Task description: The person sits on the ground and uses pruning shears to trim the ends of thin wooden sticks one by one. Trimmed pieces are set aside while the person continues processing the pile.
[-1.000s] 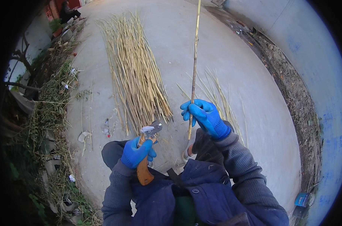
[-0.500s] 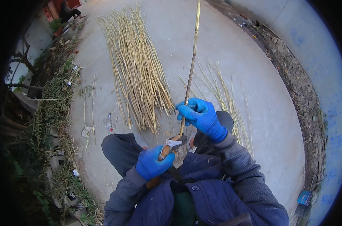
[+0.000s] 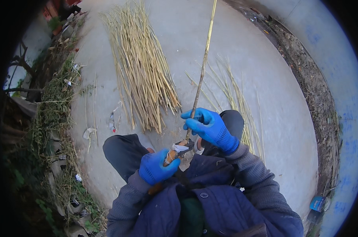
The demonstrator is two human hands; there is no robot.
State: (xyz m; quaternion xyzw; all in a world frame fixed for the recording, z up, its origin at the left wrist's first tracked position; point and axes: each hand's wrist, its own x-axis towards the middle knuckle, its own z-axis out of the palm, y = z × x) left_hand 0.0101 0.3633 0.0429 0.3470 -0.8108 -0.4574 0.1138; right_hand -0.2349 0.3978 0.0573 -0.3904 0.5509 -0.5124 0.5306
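At ctr, L hand (image 3: pixel 158 166) wrapped round wood-handled tool (image 3: pixel 179 149); R hand (image 3: pixel 211 129) nearly closed, pinching long stalk (image 3: pixel 203 71).

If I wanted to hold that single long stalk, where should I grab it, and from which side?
Probably its lower stretch, pinched from the right, as the right hand does. The stalk is thin and long, leaning up and away, so that part lies nearest you. The left hand, with the wooden-handled tool, takes up the lower left side.

Slender tan stalk (image 3: pixel 203 71), top leaning right, lower end at wooden-handled tool (image 3: pixel 180 149), white-wrapped near dark head
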